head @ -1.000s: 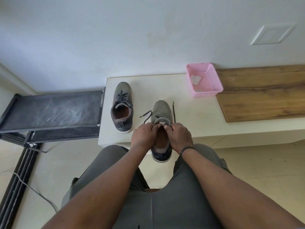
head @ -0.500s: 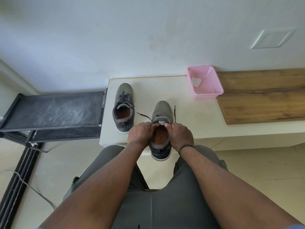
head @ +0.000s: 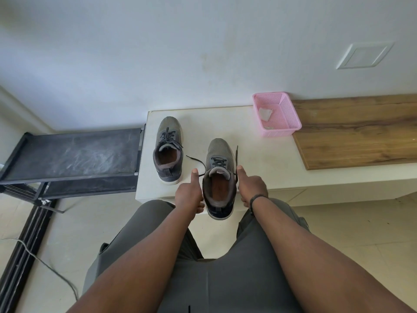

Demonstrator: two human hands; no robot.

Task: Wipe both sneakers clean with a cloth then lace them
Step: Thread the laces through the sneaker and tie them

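Two grey sneakers sit on the white counter (head: 248, 141), toes pointing at the wall. Near sneaker (head: 220, 177) is at the counter's front edge, heel hanging past it over the person's lap; laces are threaded through the eyelets but untied. Left hand (head: 188, 195) sits just beside the shoe's left side, fingers curled, thumb up, pinching the left lace end (head: 195, 160), which trails out to the left over the counter. Right hand (head: 251, 186) sits beside the shoe's right side, fingers curled, thumb up, gripping the right lace end (head: 235, 157), which runs up along the shoe toward the toe. A dark band is on the right wrist. Far sneaker (head: 168, 150) stands apart to the left, near the counter's left edge, laces crossed over the tongue; can't tell if they're knotted. Pink mesh basket (head: 291, 116) is at the back right of the counter against the wall, with a small pale crumpled cloth (head: 265, 112) inside. Wooden board (head: 356, 132) touches the basket's right side. Black shelf (head: 74, 152) sits left of the counter, lower down, with a grey cable (head: 52, 269) on the tiled floor.
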